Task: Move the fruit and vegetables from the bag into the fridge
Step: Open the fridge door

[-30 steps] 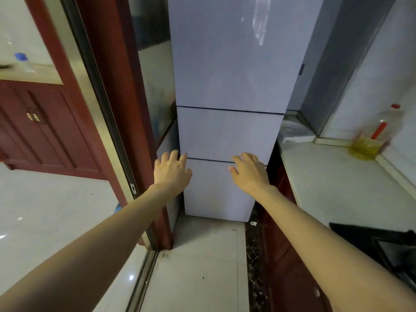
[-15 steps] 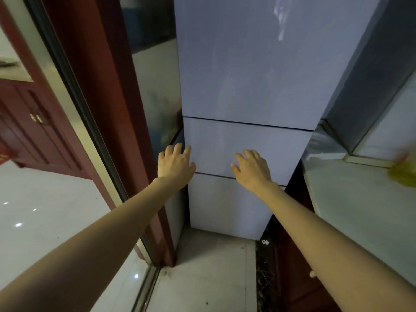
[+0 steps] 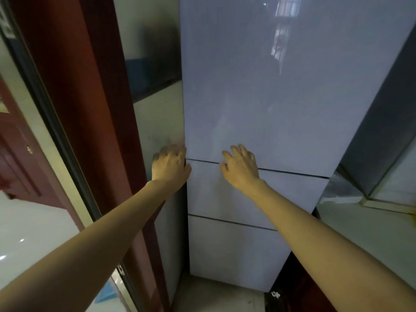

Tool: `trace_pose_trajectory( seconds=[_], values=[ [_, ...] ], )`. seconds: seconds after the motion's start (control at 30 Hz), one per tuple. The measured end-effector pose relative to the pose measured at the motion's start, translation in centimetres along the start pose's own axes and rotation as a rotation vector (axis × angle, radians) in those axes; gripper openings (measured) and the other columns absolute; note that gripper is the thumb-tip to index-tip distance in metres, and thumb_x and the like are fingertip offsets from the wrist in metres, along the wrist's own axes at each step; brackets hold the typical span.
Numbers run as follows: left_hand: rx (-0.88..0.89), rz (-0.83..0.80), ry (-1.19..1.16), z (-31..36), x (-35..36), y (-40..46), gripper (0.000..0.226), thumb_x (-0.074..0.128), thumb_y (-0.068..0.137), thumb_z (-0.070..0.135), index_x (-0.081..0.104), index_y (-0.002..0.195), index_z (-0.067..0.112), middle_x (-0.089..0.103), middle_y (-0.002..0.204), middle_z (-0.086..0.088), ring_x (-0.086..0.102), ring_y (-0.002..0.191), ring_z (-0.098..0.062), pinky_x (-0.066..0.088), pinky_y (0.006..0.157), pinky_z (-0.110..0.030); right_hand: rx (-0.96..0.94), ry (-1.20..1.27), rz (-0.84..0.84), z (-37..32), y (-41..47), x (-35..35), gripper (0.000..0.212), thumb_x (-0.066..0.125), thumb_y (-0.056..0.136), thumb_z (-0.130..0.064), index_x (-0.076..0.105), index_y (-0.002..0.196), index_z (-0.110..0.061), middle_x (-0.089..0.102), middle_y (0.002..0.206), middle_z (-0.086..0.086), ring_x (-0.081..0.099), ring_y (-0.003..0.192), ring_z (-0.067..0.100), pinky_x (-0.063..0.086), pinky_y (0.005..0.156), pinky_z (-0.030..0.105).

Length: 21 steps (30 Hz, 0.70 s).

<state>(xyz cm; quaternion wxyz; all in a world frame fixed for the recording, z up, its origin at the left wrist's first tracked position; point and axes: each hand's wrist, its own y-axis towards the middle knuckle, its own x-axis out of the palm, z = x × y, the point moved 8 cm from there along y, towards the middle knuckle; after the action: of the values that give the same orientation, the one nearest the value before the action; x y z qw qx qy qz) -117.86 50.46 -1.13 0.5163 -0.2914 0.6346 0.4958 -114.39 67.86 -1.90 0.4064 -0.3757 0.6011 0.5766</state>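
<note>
I am raising both hands from the lower seams to the fridge's (image 3: 258, 104) top door, my left hand (image 3: 170, 166) curling on its 9 o'clock edge, my right hand (image 3: 242, 168) released and empty, the bag and produce out of view.

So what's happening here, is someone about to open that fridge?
It looks that way. A person is reaching both bare hands to the tall pale-grey fridge, whose three doors are all shut. The left hand curls round the left edge where the top door meets the middle one, and the right hand rests at that same seam. Neither hand holds anything, and no bag or produce is in view.
</note>
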Motion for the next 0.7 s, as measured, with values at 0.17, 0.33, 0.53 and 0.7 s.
trace_pose_trajectory(
  seconds=[0.17,0.33,0.53,0.7],
  values=[
    [-0.066,0.05,0.037,-1.1,-1.2,2.6,0.048,0.04,0.095,0.042,0.033,0.137,0.019,0.034,0.144,-0.01,0.032,0.13,-0.033,0.031,0.103,-0.048,-0.176,-0.005,0.011,-1.5,5.3,-1.3,0.047,0.035,0.1,-0.031,0.035,0.142,-0.011,0.022,0.153,0.016,0.009,0.143,0.032,0.012,0.114,0.048],
    [-0.13,0.077,0.072,-1.7,-2.3,4.4,0.053,0.037,0.096,0.041,0.025,0.144,0.021,0.024,0.152,-0.007,0.022,0.138,-0.03,0.023,0.11,-0.045,-0.348,-0.205,-0.033,-4.0,10.9,-1.0,0.052,0.028,0.101,-0.037,0.02,0.148,-0.018,0.002,0.158,0.011,-0.007,0.145,0.028,-0.002,0.117,0.049],
    [-0.195,0.089,0.076,-2.5,-3.2,5.1,0.055,0.035,0.097,0.041,0.022,0.146,0.023,0.019,0.155,-0.006,0.016,0.142,-0.029,0.019,0.113,-0.045,-0.617,-0.446,0.08,-9.0,15.5,0.2,0.053,0.033,0.098,-0.037,0.024,0.147,-0.019,0.009,0.157,0.014,-0.003,0.144,0.033,-0.003,0.112,0.058],
    [-0.261,0.079,0.078,-4.2,-3.1,5.5,0.055,0.038,0.096,0.042,0.024,0.145,0.024,0.021,0.154,-0.006,0.016,0.142,-0.03,0.019,0.113,-0.047,-0.692,-0.734,0.141,-11.1,17.8,1.0,0.054,0.026,0.098,-0.045,0.023,0.147,-0.023,0.012,0.157,0.012,-0.002,0.144,0.035,-0.006,0.11,0.062]
  ],
)
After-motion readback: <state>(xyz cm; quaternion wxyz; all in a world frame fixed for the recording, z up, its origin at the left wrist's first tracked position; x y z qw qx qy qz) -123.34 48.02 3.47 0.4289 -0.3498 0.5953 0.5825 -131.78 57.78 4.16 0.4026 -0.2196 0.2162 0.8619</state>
